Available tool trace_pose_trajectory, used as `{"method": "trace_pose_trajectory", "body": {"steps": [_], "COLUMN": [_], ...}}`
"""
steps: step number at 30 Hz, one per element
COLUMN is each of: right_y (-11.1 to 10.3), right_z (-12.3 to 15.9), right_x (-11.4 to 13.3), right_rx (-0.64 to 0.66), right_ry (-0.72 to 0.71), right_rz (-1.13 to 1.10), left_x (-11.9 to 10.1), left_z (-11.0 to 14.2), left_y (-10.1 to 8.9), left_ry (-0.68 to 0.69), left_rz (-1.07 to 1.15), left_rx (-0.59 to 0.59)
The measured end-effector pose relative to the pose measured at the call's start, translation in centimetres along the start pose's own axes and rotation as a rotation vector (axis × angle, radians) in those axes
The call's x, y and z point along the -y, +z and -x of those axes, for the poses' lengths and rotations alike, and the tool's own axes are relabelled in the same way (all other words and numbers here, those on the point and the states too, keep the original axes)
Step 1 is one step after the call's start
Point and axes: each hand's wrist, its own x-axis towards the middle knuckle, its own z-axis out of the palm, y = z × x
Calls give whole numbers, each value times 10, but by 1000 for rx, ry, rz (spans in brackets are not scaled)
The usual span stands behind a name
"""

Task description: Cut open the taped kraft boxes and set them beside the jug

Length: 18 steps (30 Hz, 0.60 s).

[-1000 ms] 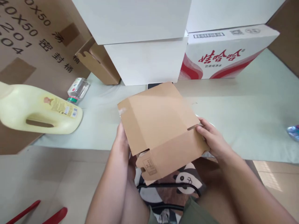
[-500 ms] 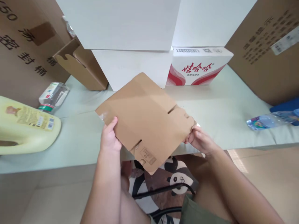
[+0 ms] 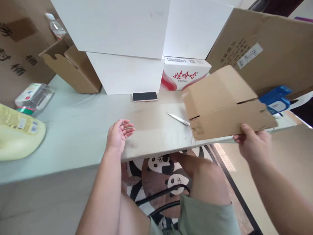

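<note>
Cardboard sheet point(image 3: 220, 106), brown, slotted and creased, gripped at its near edge by my right hand point(image 3: 254, 142) over the right end of the pale-green worktop point(image 3: 80, 130); my left hand point(image 3: 119, 134) is empty, fingers loosely curled. I judge this one-handed handling; the next move calls for secure edge grip.

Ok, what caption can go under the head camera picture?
Right hand holds creased cardboard; left hand is open over the table, a phone lying beyond.

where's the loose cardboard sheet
In the head view, the cardboard sheet is at right, held in the right hand, right of the thin white tool.
</note>
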Motion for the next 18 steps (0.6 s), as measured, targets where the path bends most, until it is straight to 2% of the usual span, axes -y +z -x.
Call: {"method": "trace_pose_trajectory", "body": {"steps": [2,5,8,11,14,16,18], "right_y": [-18,-20,0,27,48,58,67], "right_z": [-16,-51,-104,-157,-176,-162,-133], "right_x": [14,32,46,50,29,1,-34], "right_rx": [-71,-116,-69,53,160,248,373], "right_ry": [-84,-153,-176,-91,-53,-93,-162], "right_rz": [197,454,484,415,405,424,468], "left_x": [8,26,44,60,69,72,73], "left_z": [5,10,17,26,34,37,37], "left_y": [0,-2,-3,0,7,13,18], "left_ry": [55,188,310,389,454,461,451], "left_rz": [-68,-284,-603,-825,-1067,-1212,-1336], "left_rx": [-1,-47,-89,-119,-124,-112,-102]}}
